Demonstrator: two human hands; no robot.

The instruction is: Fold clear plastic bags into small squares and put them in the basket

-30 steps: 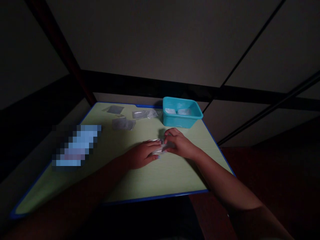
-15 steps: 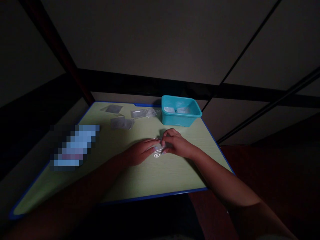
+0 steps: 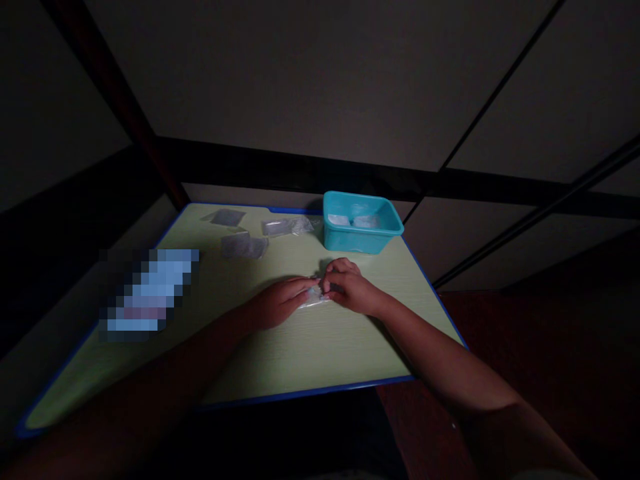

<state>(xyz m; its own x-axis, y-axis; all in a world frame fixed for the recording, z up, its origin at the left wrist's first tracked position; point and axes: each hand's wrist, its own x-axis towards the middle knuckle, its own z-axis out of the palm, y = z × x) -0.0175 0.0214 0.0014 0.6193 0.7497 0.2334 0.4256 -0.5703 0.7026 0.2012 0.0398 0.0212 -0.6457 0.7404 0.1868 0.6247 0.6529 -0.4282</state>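
A small clear plastic bag [image 3: 315,301] lies on the table between my two hands, mostly covered by fingers. My left hand [image 3: 281,302] holds its left side, fingers lying along the top and thumb pressing the near part. At the bag's right end my right hand [image 3: 351,288] is closed, with curled fingers and thumb pinching the plastic. What the bag contains cannot be made out. Just beyond the right hand stands a turquoise plastic tub [image 3: 355,239] with whitish packets [image 3: 367,221] inside.
Flat greyish packets, one at the back left [image 3: 227,217] and another nearer [image 3: 244,246], lie on the pale table [image 3: 320,353]. A crinkled clear packet [image 3: 287,227] rests left of the tub. A pixelated bluish object [image 3: 157,287] sits at the left edge. Panelled wall rises behind.
Both hands stay nearly in place. My fingers have drawn slightly closer together over the bag, and its near edge now looks flatter and straighter.
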